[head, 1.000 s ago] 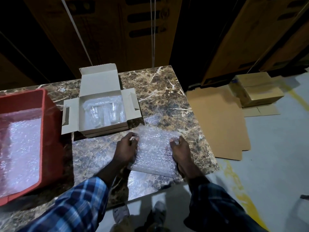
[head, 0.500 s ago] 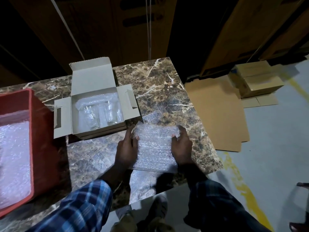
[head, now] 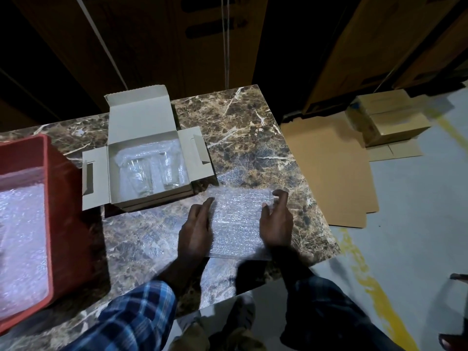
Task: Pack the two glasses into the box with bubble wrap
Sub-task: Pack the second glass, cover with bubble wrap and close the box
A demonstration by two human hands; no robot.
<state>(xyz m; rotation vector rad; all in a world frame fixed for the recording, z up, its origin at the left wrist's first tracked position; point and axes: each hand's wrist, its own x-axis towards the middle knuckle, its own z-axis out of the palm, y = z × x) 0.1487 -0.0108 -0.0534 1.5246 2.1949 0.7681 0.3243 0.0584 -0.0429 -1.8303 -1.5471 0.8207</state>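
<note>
An open grey cardboard box (head: 139, 117) stands on the marble table (head: 240, 127). Inside it, two clear glasses lie side by side on a bubble wrap lining, the left glass (head: 138, 177) and the right glass (head: 169, 172). A loose bubble wrap sheet (head: 238, 221) lies flat on the table just right of the box's front. My left hand (head: 196, 229) rests with straight fingers along its left edge. My right hand (head: 277, 221) lies along the right edge, thumb on the sheet, fingers reaching past its far right corner.
A red crate (head: 63, 198) holding more bubble wrap (head: 20, 236) stands at the table's left. The table's right edge runs close beside my right hand. On the floor beyond lie flat cardboard (head: 329, 173) and stacked brown boxes (head: 390, 117).
Both hands have slid forward along the sheet's sides and their fingers have straightened. The sheet now lies flatter on the table. The box and glasses have not moved.
</note>
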